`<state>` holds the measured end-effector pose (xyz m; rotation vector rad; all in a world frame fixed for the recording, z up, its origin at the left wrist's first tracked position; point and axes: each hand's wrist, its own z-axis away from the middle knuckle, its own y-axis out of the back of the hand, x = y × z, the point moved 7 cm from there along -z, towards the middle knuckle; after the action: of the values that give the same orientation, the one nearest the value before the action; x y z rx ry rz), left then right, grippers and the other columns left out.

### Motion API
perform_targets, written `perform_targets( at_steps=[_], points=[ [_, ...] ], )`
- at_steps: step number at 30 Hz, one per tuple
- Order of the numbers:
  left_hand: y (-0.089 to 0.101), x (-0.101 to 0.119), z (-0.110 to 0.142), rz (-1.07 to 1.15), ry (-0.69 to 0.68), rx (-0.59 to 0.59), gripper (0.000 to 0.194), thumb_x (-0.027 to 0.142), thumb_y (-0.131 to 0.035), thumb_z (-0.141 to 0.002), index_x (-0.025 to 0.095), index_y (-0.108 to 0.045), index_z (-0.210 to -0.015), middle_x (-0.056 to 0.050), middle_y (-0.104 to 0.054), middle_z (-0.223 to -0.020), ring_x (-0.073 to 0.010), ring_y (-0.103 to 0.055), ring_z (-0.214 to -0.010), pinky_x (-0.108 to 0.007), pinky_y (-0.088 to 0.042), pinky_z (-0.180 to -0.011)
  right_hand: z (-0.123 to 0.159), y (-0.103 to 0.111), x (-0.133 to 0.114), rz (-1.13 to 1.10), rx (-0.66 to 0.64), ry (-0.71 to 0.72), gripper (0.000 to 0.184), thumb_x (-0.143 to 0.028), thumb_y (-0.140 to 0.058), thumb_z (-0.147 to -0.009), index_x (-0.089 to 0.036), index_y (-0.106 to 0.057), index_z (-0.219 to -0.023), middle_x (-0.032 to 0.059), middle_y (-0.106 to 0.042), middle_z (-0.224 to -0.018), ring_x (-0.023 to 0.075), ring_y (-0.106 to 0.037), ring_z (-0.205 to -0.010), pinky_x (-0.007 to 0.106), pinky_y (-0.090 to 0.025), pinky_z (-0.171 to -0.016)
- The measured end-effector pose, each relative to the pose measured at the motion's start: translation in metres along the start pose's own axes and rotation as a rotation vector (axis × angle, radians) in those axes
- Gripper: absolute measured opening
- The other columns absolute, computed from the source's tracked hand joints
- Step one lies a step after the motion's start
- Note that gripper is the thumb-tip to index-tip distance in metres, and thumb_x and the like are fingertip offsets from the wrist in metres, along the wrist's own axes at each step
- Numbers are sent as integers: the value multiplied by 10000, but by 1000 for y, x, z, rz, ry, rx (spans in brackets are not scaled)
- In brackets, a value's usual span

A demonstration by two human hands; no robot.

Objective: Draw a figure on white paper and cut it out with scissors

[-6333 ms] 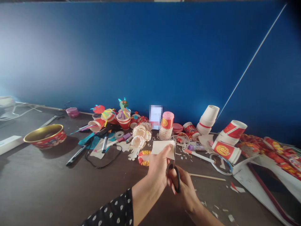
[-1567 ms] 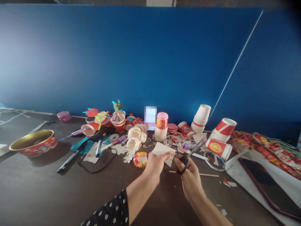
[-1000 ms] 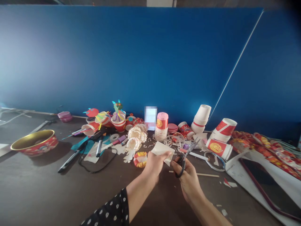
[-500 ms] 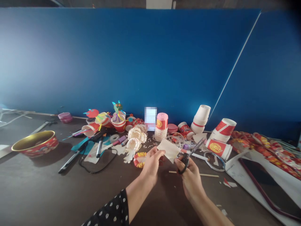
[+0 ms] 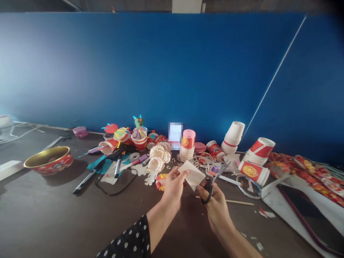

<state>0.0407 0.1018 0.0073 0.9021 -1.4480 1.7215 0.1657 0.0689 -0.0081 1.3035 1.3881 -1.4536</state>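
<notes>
Between the thumb and fingers of my left hand point(image 5: 173, 186) is a small piece of white paper point(image 5: 192, 175), tilted up above the table. My right hand point(image 5: 215, 204) grips black-handled scissors point(image 5: 209, 188), whose blades point up and away to the right of the paper. The right fingertips are close to the paper's lower edge; I cannot tell whether they touch it. Just behind my left hand lies a red and yellow paper ring point(image 5: 160, 181). Cut white paper-cup pieces point(image 5: 157, 157) are heaped behind that.
A stack of cups with a pink top point(image 5: 187, 143) stands behind the paper. White cups point(image 5: 233, 136) and red-and-white cups point(image 5: 255, 161) are at right, near a dark phone point(image 5: 303, 215). A gold-rimmed bowl point(image 5: 51, 163) stands left. A thin wooden stick point(image 5: 239, 202) lies beside my right hand.
The paper has turned in my left hand, one corner now pointing down. The scissors have shifted slightly and stand more upright. The whole view has moved a little, so things appear further right.
</notes>
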Motion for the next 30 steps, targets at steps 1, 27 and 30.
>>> perform_targets(
  at_steps=[1, 27, 30],
  points=[
    [0, 0, 0, 13, -4, -5, 170, 244, -645, -607, 153, -568, -729, 7, -597, -624, -108, -545, -546, -205, -385, -516, 1, -2, 1, 17, -20, -5, 190, -301, -662, -678, -192, -508, -685, -76, -428, -533, 90, -351, -478, 206, -286, -464],
    [4, 12, -6, 59, -87, -71, 211, 289, -704, -585, 139, -606, -696, -1, -612, -586, -120, -560, -533, -229, -427, -545, 6, -11, -1, 351, -317, -62, 371, -510, -584, -705, -176, -460, -602, -54, -408, -505, 82, -324, -444, 209, -247, -406],
    [6, 11, -7, 51, -85, -66, 241, 304, -701, -590, 144, -611, -747, -4, -617, -607, -124, -567, -542, -236, -436, -549, 6, -12, 1, 395, -344, -72, 413, -552, -531, -723, -170, -455, -585, -40, -433, -500, 85, -350, -444, 210, -250, -406]
  ],
)
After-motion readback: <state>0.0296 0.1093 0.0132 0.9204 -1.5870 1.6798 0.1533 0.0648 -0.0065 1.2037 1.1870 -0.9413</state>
